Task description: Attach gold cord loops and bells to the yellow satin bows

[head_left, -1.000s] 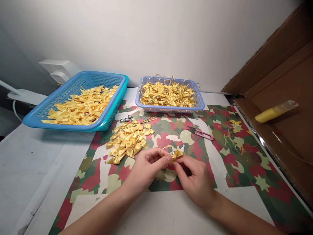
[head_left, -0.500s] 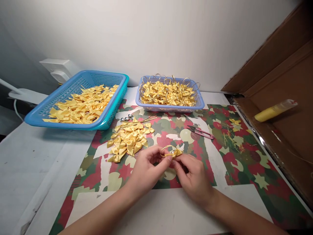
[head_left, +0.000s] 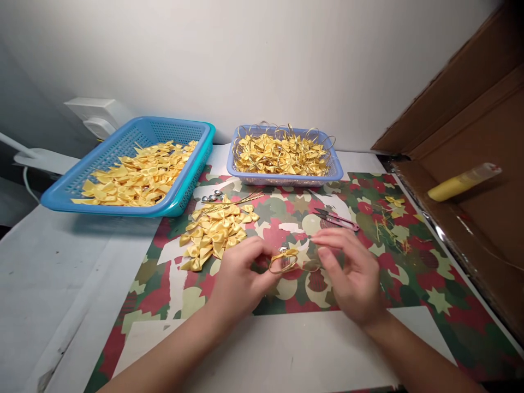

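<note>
My left hand [head_left: 243, 278] pinches a yellow bow with a gold wire loop [head_left: 285, 259] between thumb and fingers, over the patterned paper. To the right of the bow, my right hand [head_left: 347, 267] is apart from it, its thumb and fingers separated with nothing visible between them. Left of my left hand lies a heap of yellow bows [head_left: 215, 232], with gold wires [head_left: 237, 203] across its top. Small silver bells [head_left: 213, 196] sit just behind the heap. Pink-handled snips [head_left: 338, 220] lie beyond my right hand.
A blue basket of yellow bows [head_left: 180, 203] stands at the back left. A smaller purple-blue basket [head_left: 286, 180] at the back centre holds bows with wire loops. Thread scraps [head_left: 391, 234] lie on the right. A yellow tube [head_left: 458, 184] is by the cardboard [head_left: 483, 125].
My right hand has let go of the bow and moved right, its fingers now apart. The bow with its loop has turned in my left hand, the loop now hanging lower.
</note>
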`<state>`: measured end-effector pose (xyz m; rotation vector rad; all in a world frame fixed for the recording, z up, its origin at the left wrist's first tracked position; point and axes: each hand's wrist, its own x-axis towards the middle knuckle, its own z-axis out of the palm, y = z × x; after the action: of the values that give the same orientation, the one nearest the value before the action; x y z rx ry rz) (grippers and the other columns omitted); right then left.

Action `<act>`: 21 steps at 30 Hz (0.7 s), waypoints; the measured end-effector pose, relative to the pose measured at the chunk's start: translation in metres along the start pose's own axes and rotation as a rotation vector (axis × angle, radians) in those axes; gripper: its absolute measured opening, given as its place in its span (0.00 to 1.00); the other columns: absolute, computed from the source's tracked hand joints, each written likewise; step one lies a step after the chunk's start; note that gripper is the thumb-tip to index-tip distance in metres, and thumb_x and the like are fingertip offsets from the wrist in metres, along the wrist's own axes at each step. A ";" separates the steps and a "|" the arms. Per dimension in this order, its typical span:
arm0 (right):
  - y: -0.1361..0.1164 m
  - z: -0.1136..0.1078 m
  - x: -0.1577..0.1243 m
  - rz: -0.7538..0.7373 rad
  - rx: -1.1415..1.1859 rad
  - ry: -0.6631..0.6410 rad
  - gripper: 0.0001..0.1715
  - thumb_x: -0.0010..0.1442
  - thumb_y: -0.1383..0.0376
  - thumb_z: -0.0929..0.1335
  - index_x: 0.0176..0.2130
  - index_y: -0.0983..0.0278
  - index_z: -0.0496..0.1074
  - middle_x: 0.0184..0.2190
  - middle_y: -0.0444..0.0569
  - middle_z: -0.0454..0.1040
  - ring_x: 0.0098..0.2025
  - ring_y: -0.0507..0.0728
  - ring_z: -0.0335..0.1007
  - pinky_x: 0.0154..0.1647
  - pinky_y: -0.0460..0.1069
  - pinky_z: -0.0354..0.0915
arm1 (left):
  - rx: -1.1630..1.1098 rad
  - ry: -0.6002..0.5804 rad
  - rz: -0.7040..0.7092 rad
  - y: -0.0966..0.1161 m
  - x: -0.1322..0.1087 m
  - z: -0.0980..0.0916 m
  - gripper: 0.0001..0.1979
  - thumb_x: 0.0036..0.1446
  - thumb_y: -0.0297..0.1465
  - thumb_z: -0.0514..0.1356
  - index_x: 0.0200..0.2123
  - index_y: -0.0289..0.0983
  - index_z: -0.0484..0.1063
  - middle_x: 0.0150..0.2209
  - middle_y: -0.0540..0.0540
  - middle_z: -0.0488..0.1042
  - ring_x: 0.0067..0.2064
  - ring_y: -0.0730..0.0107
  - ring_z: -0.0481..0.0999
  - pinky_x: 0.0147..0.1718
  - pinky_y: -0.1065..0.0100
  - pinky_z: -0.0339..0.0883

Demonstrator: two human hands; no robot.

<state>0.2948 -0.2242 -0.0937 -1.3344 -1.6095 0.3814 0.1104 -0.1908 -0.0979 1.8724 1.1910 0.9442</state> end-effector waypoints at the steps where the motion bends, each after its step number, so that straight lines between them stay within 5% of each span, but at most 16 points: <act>1: 0.001 -0.002 0.003 -0.024 -0.009 0.003 0.08 0.62 0.68 0.66 0.38 0.60 0.75 0.39 0.50 0.76 0.44 0.59 0.71 0.46 0.56 0.67 | 0.075 0.016 0.082 0.000 0.000 0.000 0.05 0.53 0.27 0.60 0.25 0.37 0.72 0.23 0.49 0.71 0.26 0.73 0.68 0.23 0.73 0.62; 9: 0.003 0.006 0.003 -0.105 -0.024 -0.239 0.09 0.59 0.70 0.70 0.36 0.57 0.79 0.38 0.47 0.76 0.44 0.57 0.67 0.46 0.55 0.66 | 0.288 0.048 0.328 -0.003 -0.005 0.007 0.05 0.57 0.27 0.58 0.28 0.38 0.71 0.26 0.48 0.73 0.28 0.72 0.72 0.27 0.73 0.65; 21: 0.004 -0.014 0.008 0.099 0.467 0.011 0.06 0.66 0.67 0.64 0.37 0.59 0.70 0.33 0.45 0.78 0.41 0.55 0.75 0.45 0.54 0.71 | 0.262 -0.036 0.153 -0.004 -0.003 0.009 0.05 0.52 0.26 0.59 0.24 0.37 0.69 0.24 0.50 0.71 0.26 0.74 0.67 0.23 0.74 0.57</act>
<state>0.3095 -0.2207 -0.0861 -1.0538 -1.3396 0.7575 0.1154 -0.1938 -0.1063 2.2056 1.2106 0.8644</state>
